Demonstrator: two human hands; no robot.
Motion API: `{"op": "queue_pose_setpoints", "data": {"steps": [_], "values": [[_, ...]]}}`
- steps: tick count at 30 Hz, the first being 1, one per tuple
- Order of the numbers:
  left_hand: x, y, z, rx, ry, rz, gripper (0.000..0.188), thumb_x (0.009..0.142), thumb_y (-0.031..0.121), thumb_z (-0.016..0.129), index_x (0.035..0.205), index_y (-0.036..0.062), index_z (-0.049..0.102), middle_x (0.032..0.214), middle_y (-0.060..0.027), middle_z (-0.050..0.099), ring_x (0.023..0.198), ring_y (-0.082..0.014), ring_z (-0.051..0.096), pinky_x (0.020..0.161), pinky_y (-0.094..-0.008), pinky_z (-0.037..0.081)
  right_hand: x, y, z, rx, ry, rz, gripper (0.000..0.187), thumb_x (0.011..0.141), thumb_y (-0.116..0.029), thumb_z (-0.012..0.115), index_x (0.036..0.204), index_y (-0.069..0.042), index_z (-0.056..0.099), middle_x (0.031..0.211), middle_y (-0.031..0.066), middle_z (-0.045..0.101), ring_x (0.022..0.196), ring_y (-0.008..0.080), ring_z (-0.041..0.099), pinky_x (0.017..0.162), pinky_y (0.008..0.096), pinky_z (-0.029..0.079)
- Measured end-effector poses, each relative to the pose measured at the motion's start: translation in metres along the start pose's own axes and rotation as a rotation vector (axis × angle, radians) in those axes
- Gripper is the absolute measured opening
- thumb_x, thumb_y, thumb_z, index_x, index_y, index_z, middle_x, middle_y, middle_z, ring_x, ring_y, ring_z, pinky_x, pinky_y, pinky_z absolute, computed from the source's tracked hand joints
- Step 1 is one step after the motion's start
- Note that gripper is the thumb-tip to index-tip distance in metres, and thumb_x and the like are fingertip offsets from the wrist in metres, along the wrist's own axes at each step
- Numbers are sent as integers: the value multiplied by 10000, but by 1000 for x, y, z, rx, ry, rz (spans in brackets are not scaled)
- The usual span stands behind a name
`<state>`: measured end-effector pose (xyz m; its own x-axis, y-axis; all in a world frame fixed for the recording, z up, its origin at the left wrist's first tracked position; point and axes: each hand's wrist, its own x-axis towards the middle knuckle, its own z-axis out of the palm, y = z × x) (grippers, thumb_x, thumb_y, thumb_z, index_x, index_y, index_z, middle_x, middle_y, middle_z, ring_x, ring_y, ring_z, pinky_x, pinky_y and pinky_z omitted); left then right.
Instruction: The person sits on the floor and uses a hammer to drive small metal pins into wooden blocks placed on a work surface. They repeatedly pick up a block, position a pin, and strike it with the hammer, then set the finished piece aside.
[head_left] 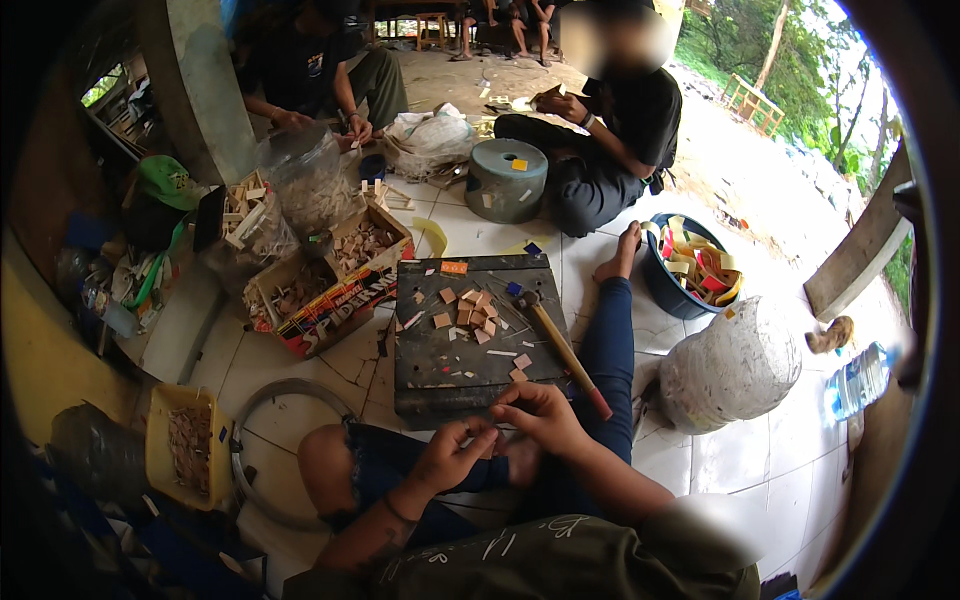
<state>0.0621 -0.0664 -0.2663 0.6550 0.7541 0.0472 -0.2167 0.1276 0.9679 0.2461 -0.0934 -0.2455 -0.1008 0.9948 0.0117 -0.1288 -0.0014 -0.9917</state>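
My left hand (452, 457) and my right hand (548, 418) are held close together above my lap, fingers closed in a pinch. Whatever small thing they hold between them is too small and too hidden to name. Just beyond them stands a low black worktop (430, 345). Small square wooden pieces (470, 312) lie on it in a loose heap, with a few scattered nearer to me and thin pale slivers among them. Along its right side rests a hammer (560, 345), its head away from me and its reddish handle end over the edge, near my right hand.
Cardboard boxes (330, 308) of wood bits stand left, a yellow tub (158, 450) and coiled hose (240, 470) nearer. Right are a dark basin (668, 290) of coloured strips and a whitish sack (735, 370). Two people (640, 130) (300, 75) sit beyond, near a round grey drum (507, 190).
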Motion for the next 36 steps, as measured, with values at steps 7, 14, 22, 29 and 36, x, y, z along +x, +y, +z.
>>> {"op": "queue_pose_setpoints", "data": {"steps": [7,14,22,29,36], "values": [[-3,-12,-7,-15,-58,-100,327,1057,213,442,913,-15,627,772,-46,614,634,-84,521,625,-243,465,-4,-3,3,-93,31,-31,133,951,-112,647,947,19,665,822,15,670,782,57,599,721,234,493],[-7,-9,-9,31,-61,-121,346,1055,229,445,881,-11,624,683,-11,553,593,-66,478,589,-229,419,-5,-5,0,-156,-28,67,175,968,-149,627,952,21,665,792,13,654,727,58,596,665,230,491],[-5,-6,-13,-12,-150,-149,371,1057,251,445,840,1,612,634,5,516,570,-61,452,574,-221,399,-9,-6,0,-117,-67,68,225,1019,-184,541,961,6,647,773,-6,629,708,54,581,638,216,468],[-4,-12,-17,-119,-241,-119,361,1055,257,451,854,6,614,632,8,501,560,-59,435,583,-236,408,-11,-1,3,-43,-74,117,232,1026,-193,533,935,-5,635,764,-13,616,696,43,556,617,210,440],[2,-19,-24,-74,-248,-109,387,1059,287,439,863,5,617,621,12,480,559,-66,433,600,-244,414,-8,-4,2,-197,-40,47,219,1009,-164,553,932,17,650,771,1,635,716,63,573,665,240,482]]}}
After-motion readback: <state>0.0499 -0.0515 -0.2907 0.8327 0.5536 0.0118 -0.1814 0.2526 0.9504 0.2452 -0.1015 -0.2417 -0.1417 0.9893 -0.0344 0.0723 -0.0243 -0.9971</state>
